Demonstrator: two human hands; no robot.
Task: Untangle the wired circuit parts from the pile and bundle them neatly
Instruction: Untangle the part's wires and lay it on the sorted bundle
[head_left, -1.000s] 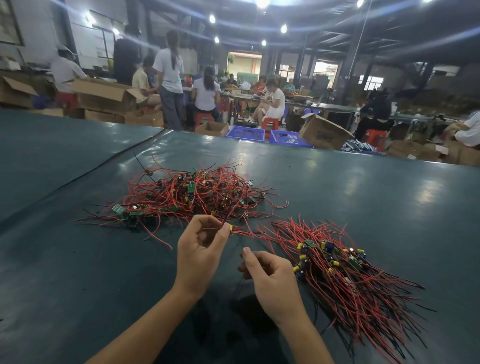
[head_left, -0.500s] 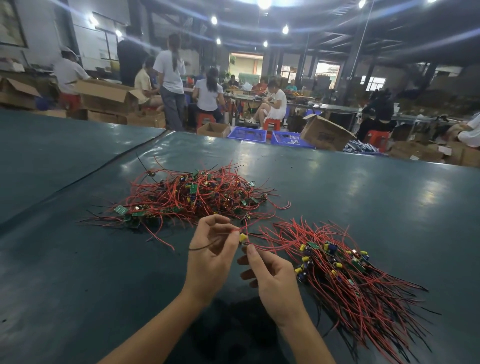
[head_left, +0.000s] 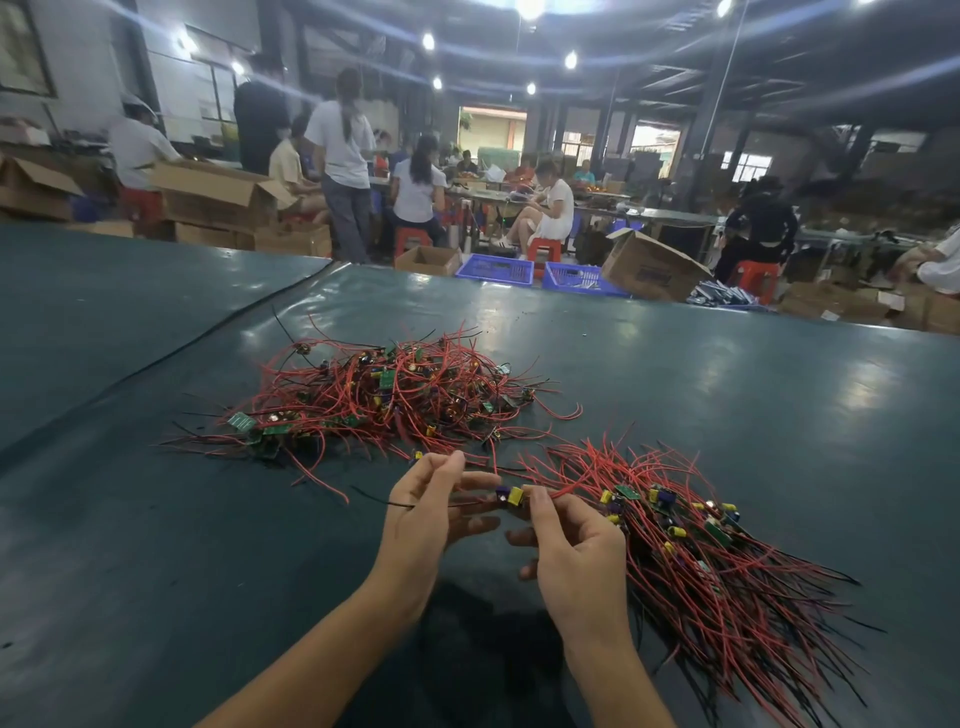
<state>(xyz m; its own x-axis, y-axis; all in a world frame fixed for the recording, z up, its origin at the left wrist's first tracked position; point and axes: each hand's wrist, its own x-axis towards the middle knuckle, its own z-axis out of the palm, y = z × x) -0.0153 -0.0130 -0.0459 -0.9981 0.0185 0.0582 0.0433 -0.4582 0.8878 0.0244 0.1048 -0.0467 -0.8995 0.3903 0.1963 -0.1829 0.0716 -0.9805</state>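
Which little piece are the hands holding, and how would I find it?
Look at the dark green table, between the tangled pile and the neater bundle. There the left hand and right hand meet. The held part is lifted between their fingertips, unlike the rest lying on the table.

Dark print marks the side of the tilted cardboard box (head_left: 655, 270) past the table, but it is too blurred to read.
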